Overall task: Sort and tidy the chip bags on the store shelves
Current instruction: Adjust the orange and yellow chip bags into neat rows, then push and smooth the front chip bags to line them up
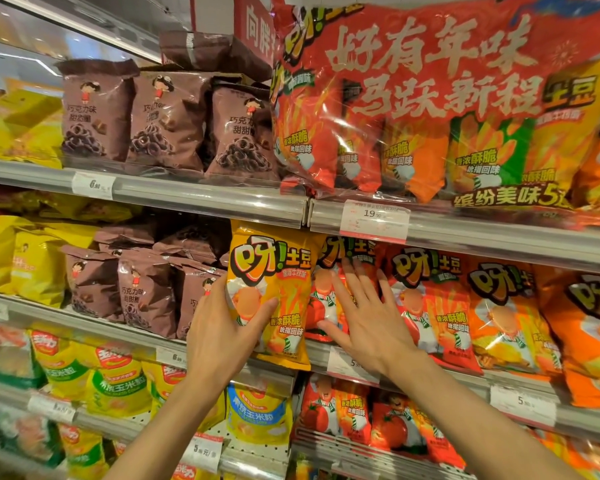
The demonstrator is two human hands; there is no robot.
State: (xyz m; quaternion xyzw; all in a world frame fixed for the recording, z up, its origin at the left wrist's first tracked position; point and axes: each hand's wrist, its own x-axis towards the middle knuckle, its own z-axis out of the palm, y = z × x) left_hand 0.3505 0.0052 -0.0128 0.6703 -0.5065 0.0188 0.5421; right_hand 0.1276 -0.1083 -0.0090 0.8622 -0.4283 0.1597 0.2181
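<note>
Left hand (222, 323) grips the yellow chip bag (274, 292) by its left edge, thumb across the front, fingers wrapped behind. Right hand (364, 320) is flat, fingers straight and spread, pressing on the red tomato chip bag (321, 306) just right of the yellow one; it holds nothing. Yellow bag stands upright on the middle shelf (430, 372), long axis vertical, bottom edge hanging over the shelf lip, directly in front of both hands and touching or slightly overlapping the red bag. Left hand is the one on it, right hand just beside. Judgement: the yellow bag sits at the boundary between the brown chocolate-ring bags (146, 289) on its left and the red and orange row (499, 317) on its right, so the next move probably turns on sliding it sideways or pushing it back, right hand keeping the red bag in place. Readable: "呀!土豆" on the yellow, red and orange bags, "香浓酥脆 吮指回味" lower down; brown bags read "巧克力味 甜甜圈". Upper shelf holds a big red multipack (430, 98) printed "好有年味 马跃新程" and "缤纷美味5", price tag (374, 216) reads 19.90. Lower tags look like 5-something, too blurred to confirm. Yellow corn-snack bags (118, 386) below left, writing soft, maybe "玉米".
</note>
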